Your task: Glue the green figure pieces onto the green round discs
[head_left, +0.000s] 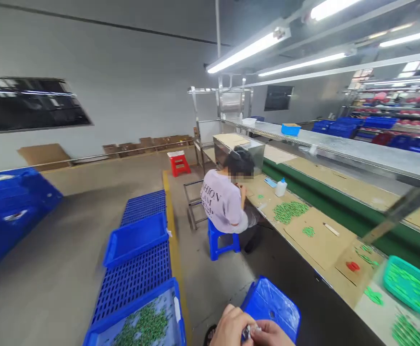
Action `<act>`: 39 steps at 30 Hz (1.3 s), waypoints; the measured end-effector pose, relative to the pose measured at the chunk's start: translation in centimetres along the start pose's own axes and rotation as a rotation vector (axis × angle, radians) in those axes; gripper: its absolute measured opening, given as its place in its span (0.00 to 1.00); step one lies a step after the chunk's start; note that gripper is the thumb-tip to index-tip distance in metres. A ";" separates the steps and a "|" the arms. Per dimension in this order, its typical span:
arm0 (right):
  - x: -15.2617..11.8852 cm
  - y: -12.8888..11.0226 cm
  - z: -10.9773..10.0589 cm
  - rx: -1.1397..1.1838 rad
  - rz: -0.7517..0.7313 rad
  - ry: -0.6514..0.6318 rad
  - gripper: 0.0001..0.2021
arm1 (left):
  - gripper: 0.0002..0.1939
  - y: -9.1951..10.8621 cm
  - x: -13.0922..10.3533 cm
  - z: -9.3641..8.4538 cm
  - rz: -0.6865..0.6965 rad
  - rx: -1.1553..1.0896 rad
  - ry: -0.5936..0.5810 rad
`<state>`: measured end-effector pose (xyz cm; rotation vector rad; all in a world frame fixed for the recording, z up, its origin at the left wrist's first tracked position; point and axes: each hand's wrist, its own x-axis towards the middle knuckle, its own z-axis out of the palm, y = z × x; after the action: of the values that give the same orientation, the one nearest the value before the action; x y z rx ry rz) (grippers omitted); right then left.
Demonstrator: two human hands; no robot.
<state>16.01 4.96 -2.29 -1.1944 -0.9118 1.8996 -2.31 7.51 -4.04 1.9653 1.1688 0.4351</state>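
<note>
At the bottom edge, my left hand (231,327) is closed around a small dark and whitish object (246,332), whose kind I cannot make out. My right hand (272,333) meets it from the right, its fingertips pinched at the same object. Both hands are partly cut off by the frame. Just beyond them stands a blue plastic stool (275,307). Left of the hands, a blue tray (177,302) on the floor holds many small green pieces (145,324).
A seated co-worker (222,199) bends over the long cardboard-covered bench (318,250). It bears green piles (289,211), a white bottle (281,187), and a green basket (412,307). Blue pallets (134,288) and an empty-looking blue tray (138,240) line the floor at left.
</note>
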 end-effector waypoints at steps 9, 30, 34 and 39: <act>-0.4 1.3 -5.8 0.380 0.059 0.042 0.41 | 0.15 3.2 6.3 0.6 0.155 -0.023 -0.052; 10.5 -3.1 -6.4 0.322 -0.137 0.438 0.47 | 0.35 -1.5 23.0 -4.6 -0.043 -0.400 -0.544; 11.4 -5.5 -5.4 0.383 -0.113 0.513 0.49 | 0.37 -2.2 26.0 -5.2 -0.007 -0.362 -0.545; 8.9 -8.2 -5.4 0.254 -0.177 0.659 0.44 | 0.41 -0.2 29.4 -4.3 0.033 -0.283 -0.783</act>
<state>19.72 17.64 -0.97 -1.3978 -0.3874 1.2960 10.05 34.49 -4.37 1.6580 0.5359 -0.1551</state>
